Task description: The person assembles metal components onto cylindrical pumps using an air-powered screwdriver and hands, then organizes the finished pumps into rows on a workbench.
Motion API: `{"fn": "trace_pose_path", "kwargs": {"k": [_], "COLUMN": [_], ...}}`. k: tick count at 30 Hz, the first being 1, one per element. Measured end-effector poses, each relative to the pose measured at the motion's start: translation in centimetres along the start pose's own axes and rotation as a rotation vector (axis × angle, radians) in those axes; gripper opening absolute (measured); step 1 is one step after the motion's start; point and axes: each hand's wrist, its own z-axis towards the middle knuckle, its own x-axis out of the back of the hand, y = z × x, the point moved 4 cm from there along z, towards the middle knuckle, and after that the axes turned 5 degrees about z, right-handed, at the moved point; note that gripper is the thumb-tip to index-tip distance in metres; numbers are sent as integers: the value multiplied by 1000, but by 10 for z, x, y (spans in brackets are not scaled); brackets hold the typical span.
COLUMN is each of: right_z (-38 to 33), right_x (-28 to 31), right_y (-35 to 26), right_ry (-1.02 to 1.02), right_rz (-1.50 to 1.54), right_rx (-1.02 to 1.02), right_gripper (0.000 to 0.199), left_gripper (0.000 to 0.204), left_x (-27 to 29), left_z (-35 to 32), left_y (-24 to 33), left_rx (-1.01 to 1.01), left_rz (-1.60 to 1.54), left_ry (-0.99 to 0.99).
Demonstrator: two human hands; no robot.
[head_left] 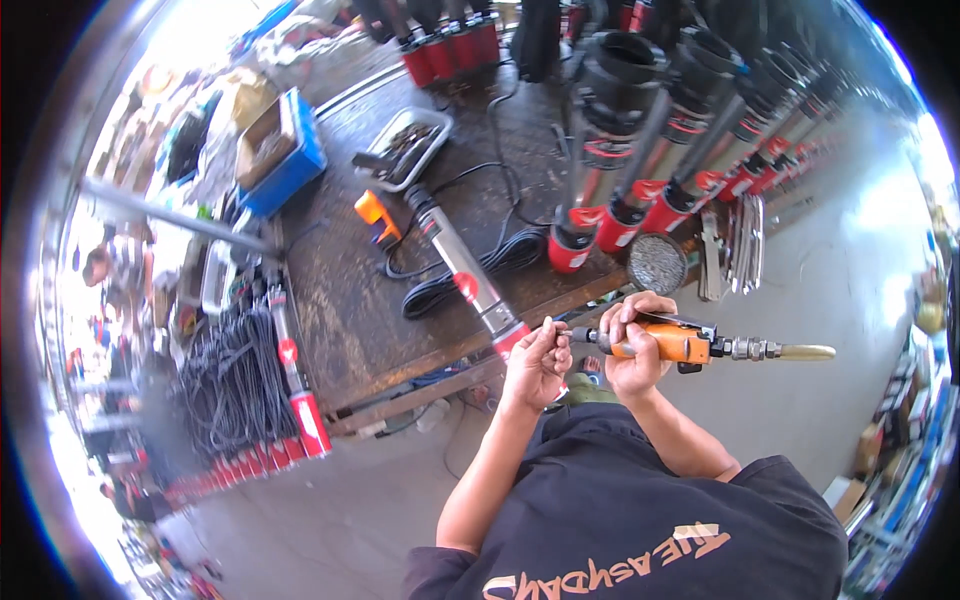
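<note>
My right hand [636, 360] is wrapped round an orange air screwdriver [682, 344], with metal fittings and a yellowish hose at its rear end. The tool points left. At its bit, my left hand [538, 368] pinches with thumb and finger; whatever tiny piece sits there is too small to name. Just beyond my left hand, a slim steel pump [465, 272] with a red end lies slantwise, its red end at the near edge of the dark workbench [340, 320]. A coiled black cable [445, 290] lies beside it.
Several upright pumps [610, 150] line the bench's right side. A round bowl of small metal parts [657, 263] and flat metal strips [742, 250] lie near the edge. Farther back are an orange-handled tool [376, 216], a white tray [443, 125] and a blue box [300, 150].
</note>
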Motion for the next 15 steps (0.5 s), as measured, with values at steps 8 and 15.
{"fn": "trace_pose_path", "kwargs": {"k": [8,15], "right_z": [-37,-33], "right_x": [-12,18], "right_y": [71,147], "right_ry": [-248,-300], "right_rz": [-112,-322], "right_rx": [-149,-332], "right_gripper": [25,26], "left_gripper": [28,21], "left_x": [74,110], "left_z": [9,47], "left_y": [5,24], "left_rx": [95,87], "left_rz": [-210,-431], "left_ry": [284,410]}}
